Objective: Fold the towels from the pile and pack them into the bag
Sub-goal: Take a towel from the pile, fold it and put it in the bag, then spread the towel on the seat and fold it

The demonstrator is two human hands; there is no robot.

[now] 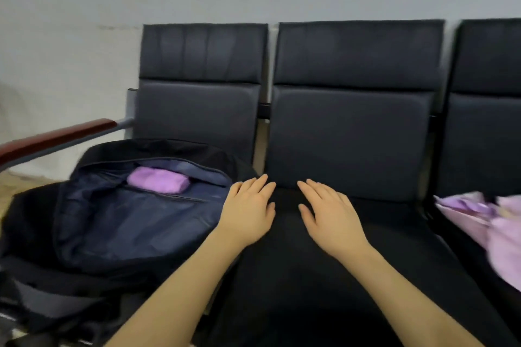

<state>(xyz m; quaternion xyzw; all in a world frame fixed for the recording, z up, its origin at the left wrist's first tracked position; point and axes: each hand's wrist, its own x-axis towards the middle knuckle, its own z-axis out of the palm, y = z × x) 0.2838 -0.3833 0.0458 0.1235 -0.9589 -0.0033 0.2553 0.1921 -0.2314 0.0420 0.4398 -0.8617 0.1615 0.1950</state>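
A dark backpack lies unzipped on the left seat, its navy lining showing. One folded purple towel sits inside it near the top. A loose pile of purple towels lies on the right seat, cut off by the frame edge. My left hand and my right hand hover side by side over the middle seat, fingers straight and spread, holding nothing. The left hand is just right of the bag's edge.
A row of three black padded chairs stands against a pale wall. A red-brown wooden armrest on a grey metal bar runs along the far left, behind the bag.
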